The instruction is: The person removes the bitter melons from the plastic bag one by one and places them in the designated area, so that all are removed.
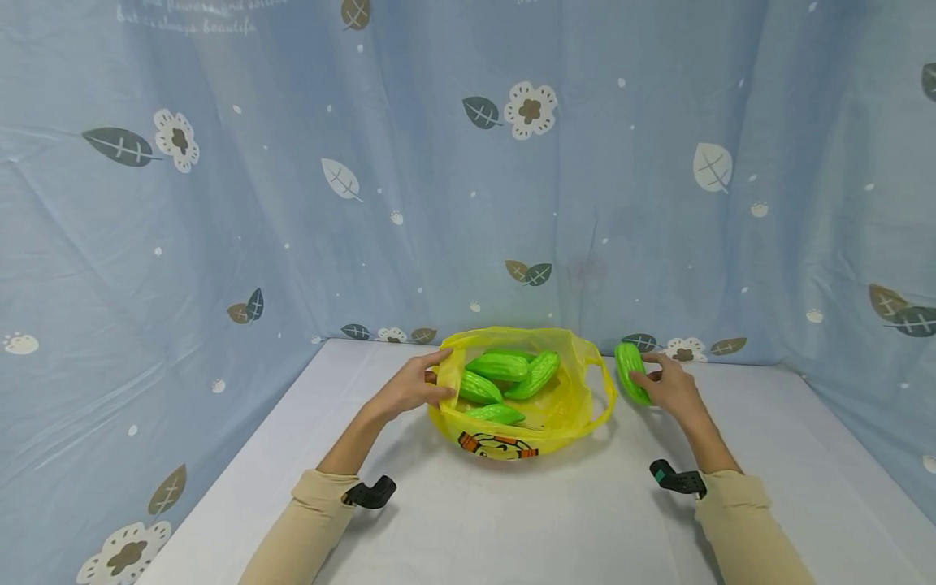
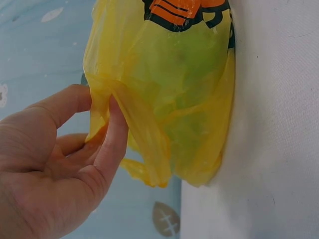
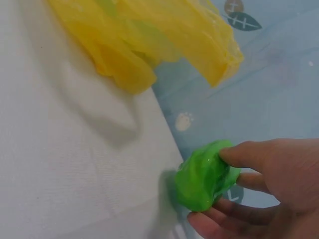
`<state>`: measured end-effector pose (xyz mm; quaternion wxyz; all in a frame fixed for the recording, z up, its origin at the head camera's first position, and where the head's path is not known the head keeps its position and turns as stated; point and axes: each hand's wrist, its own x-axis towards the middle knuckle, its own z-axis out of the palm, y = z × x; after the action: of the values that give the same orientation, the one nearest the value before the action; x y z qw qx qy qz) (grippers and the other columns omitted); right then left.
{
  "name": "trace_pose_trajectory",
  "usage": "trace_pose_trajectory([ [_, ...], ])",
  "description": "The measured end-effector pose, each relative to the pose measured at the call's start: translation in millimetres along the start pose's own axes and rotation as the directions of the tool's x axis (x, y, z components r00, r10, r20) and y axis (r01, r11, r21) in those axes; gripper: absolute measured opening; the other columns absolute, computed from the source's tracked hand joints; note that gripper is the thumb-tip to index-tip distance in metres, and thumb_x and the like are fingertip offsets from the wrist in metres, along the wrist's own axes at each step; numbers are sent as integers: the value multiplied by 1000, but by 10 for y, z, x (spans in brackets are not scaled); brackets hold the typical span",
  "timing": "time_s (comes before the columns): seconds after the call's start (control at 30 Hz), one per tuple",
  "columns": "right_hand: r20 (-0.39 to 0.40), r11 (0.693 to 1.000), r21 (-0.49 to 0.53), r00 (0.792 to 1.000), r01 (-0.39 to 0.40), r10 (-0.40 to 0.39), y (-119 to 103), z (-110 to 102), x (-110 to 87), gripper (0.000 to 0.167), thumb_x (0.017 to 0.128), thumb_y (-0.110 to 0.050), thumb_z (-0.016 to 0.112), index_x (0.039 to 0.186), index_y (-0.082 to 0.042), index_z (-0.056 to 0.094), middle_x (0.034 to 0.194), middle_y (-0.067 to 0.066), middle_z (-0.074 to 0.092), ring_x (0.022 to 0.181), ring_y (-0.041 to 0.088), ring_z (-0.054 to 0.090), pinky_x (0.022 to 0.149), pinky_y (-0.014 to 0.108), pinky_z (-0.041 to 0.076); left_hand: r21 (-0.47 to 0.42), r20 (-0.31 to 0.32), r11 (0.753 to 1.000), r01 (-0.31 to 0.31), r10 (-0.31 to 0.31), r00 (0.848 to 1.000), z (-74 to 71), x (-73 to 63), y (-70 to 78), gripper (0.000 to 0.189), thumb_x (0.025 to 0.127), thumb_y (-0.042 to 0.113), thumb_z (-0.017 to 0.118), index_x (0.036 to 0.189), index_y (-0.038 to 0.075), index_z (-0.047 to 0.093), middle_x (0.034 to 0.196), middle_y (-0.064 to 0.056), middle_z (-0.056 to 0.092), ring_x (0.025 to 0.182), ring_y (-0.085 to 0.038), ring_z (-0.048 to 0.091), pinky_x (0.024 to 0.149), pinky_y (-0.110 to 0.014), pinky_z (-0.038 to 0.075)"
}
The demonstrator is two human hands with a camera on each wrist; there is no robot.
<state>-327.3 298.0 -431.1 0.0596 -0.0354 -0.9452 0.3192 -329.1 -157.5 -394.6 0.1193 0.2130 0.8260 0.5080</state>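
while the left hand [image 1: 409, 385] pinches the bag [image 1: 563, 435], the right hand [image 1: 674, 387] pinches a gourd [image 1: 629, 367] just right of it, long axis crossing the fingers [image 3: 244, 211].

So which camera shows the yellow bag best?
The head view: the yellow bag appears nearly whole, mouth open. The left wrist view shows one side, held by the left hand; the right wrist view, only part.

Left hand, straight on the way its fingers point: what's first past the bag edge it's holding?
Likely the green gourds just inside the yellow bag, beyond the edge the left hand pinches. Depth is unclear, so which one first I can't tell.
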Motion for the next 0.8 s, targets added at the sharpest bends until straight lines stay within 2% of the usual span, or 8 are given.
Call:
trace_pose_trajectory([
  [0.13,20,1000,16,1000,-7,7,-3,8,-18,65,99,-38,55,144,5,38,122,38,57,99,43,65,67,39,57,-7,7,1000,-2,2,1000,-3,-4,4,82,87,10,71,156,8,25,139,-23,54,114,-29,65,75,-34,59],
  [0.37,20,999,50,1000,-21,20,1,60,-24,64,99,-35,55,143,9,38,122,39,57,80,32,71,60,34,58,-17,14,1000,-2,3,1000,-3,-21,30,82,88,10,71,156,8,25,140,-23,53,113,-29,65,75,-34,59],
  [0.5,20,997,68,999,-41,40,12,73,-13,65,100,-35,54,142,11,39,124,40,56,82,32,72,60,33,59,-17,14,1000,-2,2,1000,-1,-24,35,82,88,10,70,156,8,25,141,-23,53,115,-30,64,75,-34,59],
  [0.7,12,994,91,998,-63,62,9,77,-1,64,99,-32,53,141,13,39,126,41,54,77,28,73,60,32,59,-18,11,1000,3,-3,1000,0,-23,35,83,87,10,71,156,8,24,139,-22,54,113,-27,66,75,-34,60],
  [0.8,5,994,79,997,-73,72,12,82,3,63,99,-32,54,141,13,41,126,40,55,84,32,72,62,33,59,-20,9,1000,4,-4,1000,1,-21,22,83,87,10,71,156,9,25,138,-21,55,111,-25,66,75,-33,60],
])
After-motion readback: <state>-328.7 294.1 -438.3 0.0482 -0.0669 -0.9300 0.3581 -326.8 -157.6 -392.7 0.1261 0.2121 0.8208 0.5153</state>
